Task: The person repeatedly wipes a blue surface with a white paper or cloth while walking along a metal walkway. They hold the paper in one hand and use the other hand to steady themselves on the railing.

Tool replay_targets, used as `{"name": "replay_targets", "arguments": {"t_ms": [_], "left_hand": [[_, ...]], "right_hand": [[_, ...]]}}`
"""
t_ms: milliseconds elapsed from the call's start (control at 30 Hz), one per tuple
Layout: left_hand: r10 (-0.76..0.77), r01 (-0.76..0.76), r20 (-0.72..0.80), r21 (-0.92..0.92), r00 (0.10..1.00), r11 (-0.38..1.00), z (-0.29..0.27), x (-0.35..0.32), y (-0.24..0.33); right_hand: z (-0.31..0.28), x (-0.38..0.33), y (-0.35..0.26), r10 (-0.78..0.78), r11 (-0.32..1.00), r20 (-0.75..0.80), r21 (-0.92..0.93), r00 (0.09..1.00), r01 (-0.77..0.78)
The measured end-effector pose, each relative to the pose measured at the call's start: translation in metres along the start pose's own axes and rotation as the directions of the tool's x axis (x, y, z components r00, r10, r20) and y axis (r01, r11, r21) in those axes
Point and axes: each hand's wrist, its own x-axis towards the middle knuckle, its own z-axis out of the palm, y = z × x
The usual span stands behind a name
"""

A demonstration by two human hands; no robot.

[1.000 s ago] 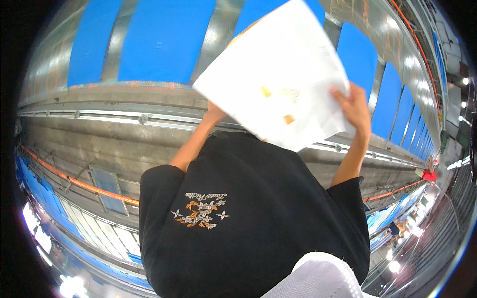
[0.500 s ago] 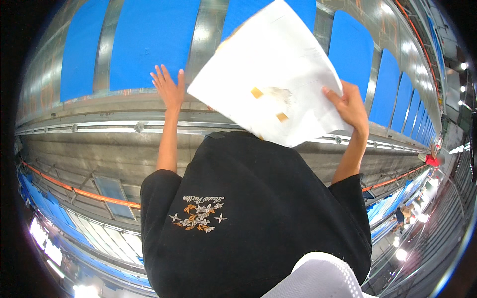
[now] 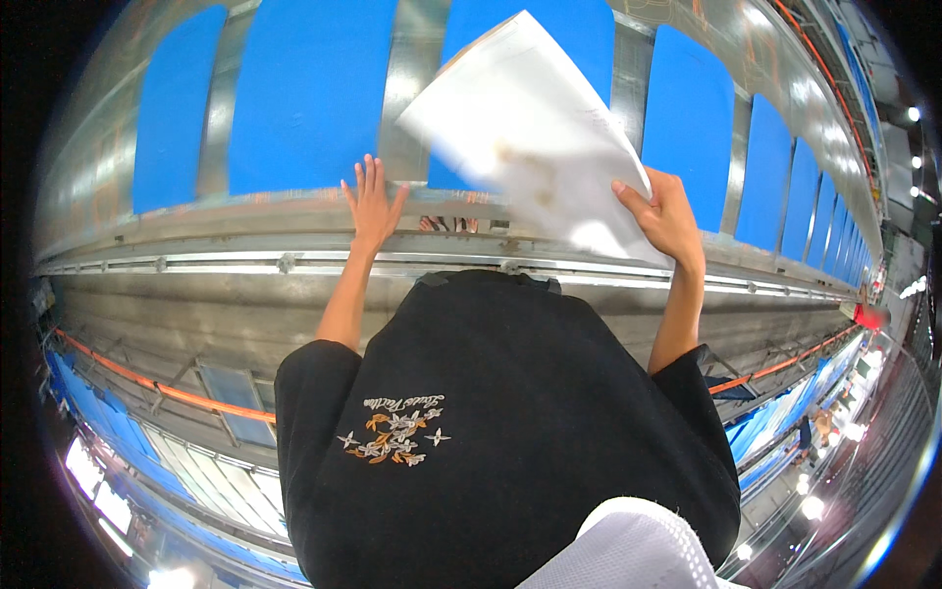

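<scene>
My right hand grips the right edge of a large white sheet, thumb on top. The sheet hangs tilted over the table edge, its lower part smeared by motion, with blurred brownish marks on it. Part of a flat blue panel is hidden behind it. My left hand is spread with nothing in it, near the table's front edge, just below the lower right corner of another blue panel. Whether its fingertips touch the table I cannot tell.
Several more blue panels lie in a row along the long metal table. A metal rail runs along its near side. An orange pipe passes lower left. Far right, a person in red stands.
The white sheet has swung down and turned more edge-on, with my right hand shifting slightly left. My left hand has moved right and a little down, toward the gap between two blue panels.
</scene>
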Motion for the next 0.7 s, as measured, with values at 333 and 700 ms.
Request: {"name": "replay_targets", "arguments": {"t_ms": [333,700], "left_hand": [[-0.108,0.096,-0.063,-0.179,0.992,0.979,-0.001,0.002,0.001],[-0.054,0.030,-0.084,-0.271,0.995,0.962,-0.028,-0.007,-0.025]], "right_hand": [[-0.090,0.003,0.054,0.056,0.803,-0.740,-0.366,0.670,-0.471],[-0.031,-0.001,0.011,0.034,0.996,-0.223,0.090,0.974,-0.014]]}}
